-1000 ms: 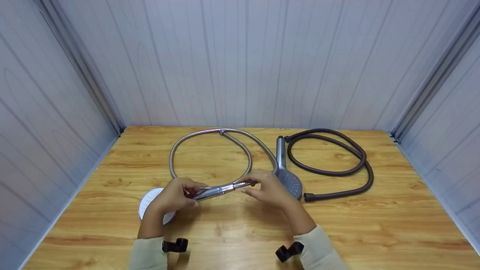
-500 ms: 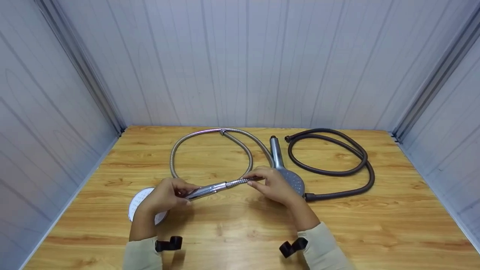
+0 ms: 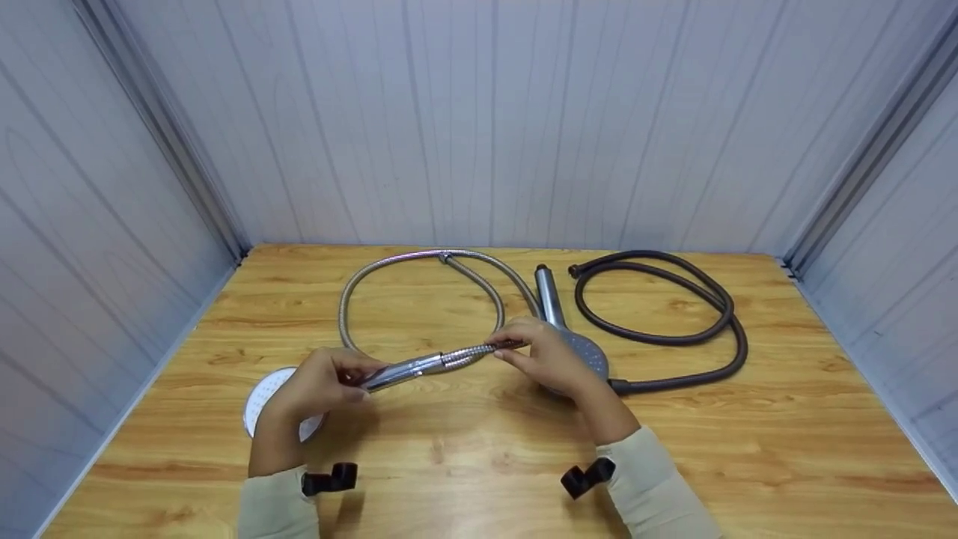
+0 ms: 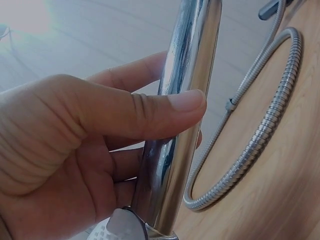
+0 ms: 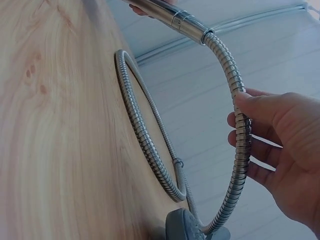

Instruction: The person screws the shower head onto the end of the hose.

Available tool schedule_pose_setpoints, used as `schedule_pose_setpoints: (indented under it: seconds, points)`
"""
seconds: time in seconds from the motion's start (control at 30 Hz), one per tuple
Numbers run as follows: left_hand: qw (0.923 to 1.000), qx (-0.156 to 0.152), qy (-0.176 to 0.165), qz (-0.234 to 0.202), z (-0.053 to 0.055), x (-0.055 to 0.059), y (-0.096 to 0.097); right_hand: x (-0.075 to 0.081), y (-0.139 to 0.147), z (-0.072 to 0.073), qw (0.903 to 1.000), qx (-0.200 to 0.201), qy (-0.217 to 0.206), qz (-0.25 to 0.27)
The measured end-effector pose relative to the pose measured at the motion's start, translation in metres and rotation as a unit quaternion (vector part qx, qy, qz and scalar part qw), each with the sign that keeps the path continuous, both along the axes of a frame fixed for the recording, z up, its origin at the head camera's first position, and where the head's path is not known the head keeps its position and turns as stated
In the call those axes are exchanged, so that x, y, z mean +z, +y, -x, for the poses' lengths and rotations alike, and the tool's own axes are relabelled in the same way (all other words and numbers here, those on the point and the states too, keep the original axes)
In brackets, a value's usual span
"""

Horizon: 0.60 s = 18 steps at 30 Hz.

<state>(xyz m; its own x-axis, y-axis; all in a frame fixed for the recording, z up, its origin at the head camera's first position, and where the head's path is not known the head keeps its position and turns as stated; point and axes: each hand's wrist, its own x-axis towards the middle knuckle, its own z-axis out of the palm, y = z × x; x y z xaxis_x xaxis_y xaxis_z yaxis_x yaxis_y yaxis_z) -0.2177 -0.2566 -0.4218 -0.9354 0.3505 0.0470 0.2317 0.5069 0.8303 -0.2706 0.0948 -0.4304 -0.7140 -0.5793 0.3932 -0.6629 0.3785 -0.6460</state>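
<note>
over the wooden table [image 3: 464, 464], the left hand [image 3: 316, 385] grips the chrome handle [image 3: 408, 370], thumb across its front, fingers behind, white spray face [image 3: 262, 395] partly hidden by that arm. the right hand [image 3: 546, 358] pinches the metal hose [image 3: 465, 355] between thumb and fingers, near the handle's end.

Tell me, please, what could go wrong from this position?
The metal hose runs close by the gray shower head, so pulling the hose might shift that head. The chrome handle looks smooth and could slip from the left hand.
</note>
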Motion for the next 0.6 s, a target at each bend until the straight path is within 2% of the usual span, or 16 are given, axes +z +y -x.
schedule_pose_setpoints:
  seconds: [0.37, 0.6]
  points:
    - [0.9995, 0.017, 0.007, 0.024, -0.0007, -0.0035, -0.0033, 0.0061, -0.0046, 0.0030, 0.9975, -0.029, 0.039, -0.053]
    - [0.9990, 0.028, -0.002, 0.034, -0.0009, -0.0024, -0.0087, 0.0057, -0.0053, 0.0065, 0.9971, -0.028, 0.021, -0.068]
